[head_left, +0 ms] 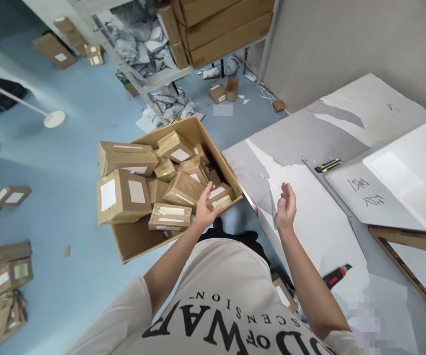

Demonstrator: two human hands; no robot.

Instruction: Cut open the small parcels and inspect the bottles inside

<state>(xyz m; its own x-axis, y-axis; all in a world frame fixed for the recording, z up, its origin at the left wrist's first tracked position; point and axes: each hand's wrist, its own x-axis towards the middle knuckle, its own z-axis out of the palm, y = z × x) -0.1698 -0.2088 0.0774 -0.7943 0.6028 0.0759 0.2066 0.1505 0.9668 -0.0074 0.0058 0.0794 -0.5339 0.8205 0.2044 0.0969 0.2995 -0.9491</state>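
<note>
My left hand [206,209] is over the near right edge of a large open cardboard box [135,244], its fingers stretched out and nothing in them. Small taped brown parcels with white labels fill the box; a cube-shaped parcel [124,197] and a long parcel [127,159] stick out past its left side. Close by my fingertips lies a labelled parcel [220,196]; whether I touch it I cannot tell. My right hand [286,207] hovers over the white-covered table [309,197], empty, with thumb and fingers apart and slightly bent.
On the table are a yellow-black cutter [328,165], a red-black utility knife [336,277] and a white plastic bin [412,172]. A shelf [164,76] with grey bags and cartons stands ahead. Parcels [5,276] lie on the blue floor at left, near a white stand base [55,119].
</note>
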